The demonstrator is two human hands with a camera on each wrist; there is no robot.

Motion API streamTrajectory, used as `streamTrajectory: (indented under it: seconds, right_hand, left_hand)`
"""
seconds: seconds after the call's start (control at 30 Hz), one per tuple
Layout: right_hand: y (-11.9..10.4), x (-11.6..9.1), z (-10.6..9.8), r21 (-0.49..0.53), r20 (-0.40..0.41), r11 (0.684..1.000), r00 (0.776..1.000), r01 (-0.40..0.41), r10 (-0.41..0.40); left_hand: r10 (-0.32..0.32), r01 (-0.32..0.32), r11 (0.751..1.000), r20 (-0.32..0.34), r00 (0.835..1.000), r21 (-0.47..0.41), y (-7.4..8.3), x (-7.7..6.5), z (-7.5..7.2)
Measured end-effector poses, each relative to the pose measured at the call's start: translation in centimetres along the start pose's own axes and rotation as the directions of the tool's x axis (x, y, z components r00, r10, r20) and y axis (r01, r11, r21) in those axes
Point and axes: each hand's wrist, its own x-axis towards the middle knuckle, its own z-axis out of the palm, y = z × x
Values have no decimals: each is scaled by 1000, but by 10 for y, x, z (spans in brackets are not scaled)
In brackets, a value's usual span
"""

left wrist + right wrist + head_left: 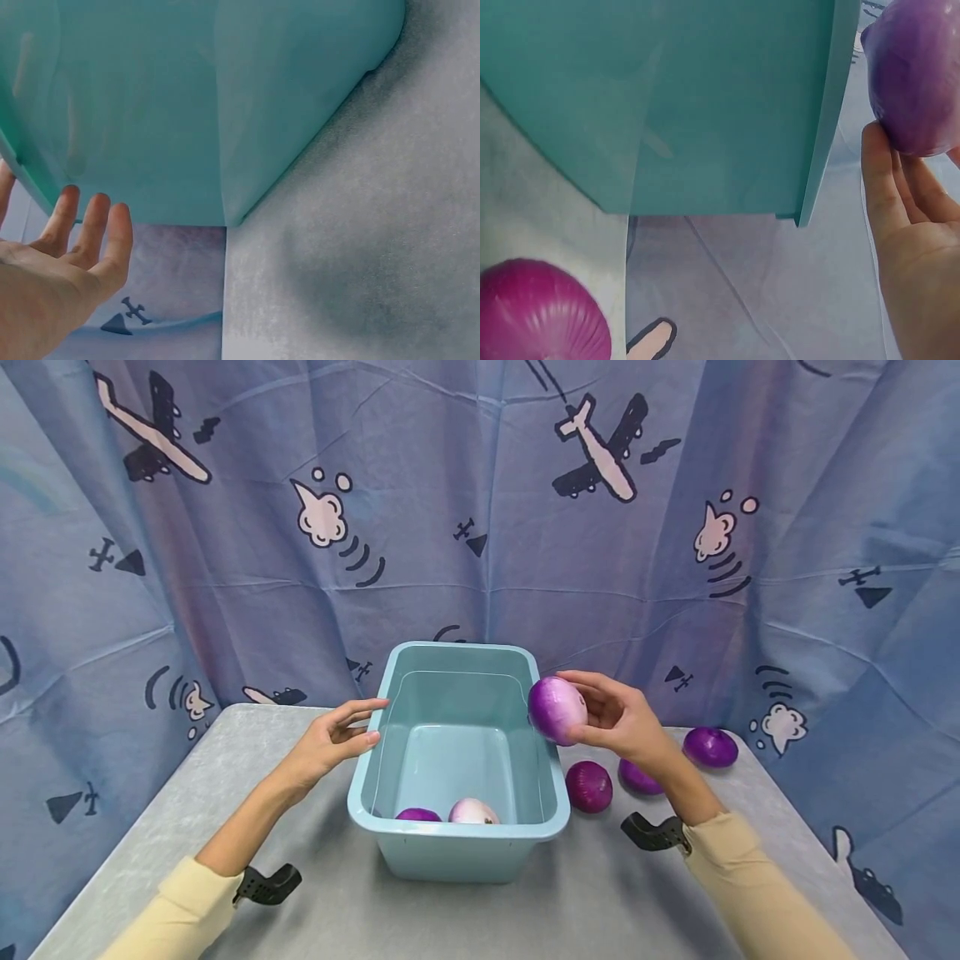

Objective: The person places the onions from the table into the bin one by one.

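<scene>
My right hand [618, 714] holds a red onion [557, 710] between thumb and fingers, above the right rim of a light blue plastic tub [459, 858]. The right wrist view shows the same onion [915, 75] at the fingertips, higher than the tub's edge. Two onions lie inside the tub at its near end: a purple one [417, 814] and a paler one [473, 811], both partly hidden by the front wall. At the tub's left rim, my left hand [330, 739] has its fingers loosely extended, fingertips right at the edge; the left wrist view shows those fingers [94, 229] beside the outer wall.
Right of the tub, a red onion [588, 787] rests on the grey table [300, 860]. Behind the right forearm lies another onion [637, 777], partly covered, and a further one [710, 747] sits near the table's far right corner. A blue patterned curtain [480, 510] hangs behind.
</scene>
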Motion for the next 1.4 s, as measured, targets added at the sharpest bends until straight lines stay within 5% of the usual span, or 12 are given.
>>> streamTrajectory:
  seconds: [0.43, 0.6, 1.4]
  right_hand:
    - [0, 14, 17, 18, 90, 1000, 996, 5, -7]
    - [2, 9, 13, 13, 68, 1000, 998, 12, -13]
    - [17, -52, -36, -194, -78, 971, 989, -140, 127]
  left_hand:
    - [-7, 7, 1000, 5, 1000, 1, -1, -1, 0]
    - [-8, 8, 1000, 6, 1000, 1, -1, -1, 0]
    - [2, -3, 1000, 4, 1000, 5, -1, 0, 0]
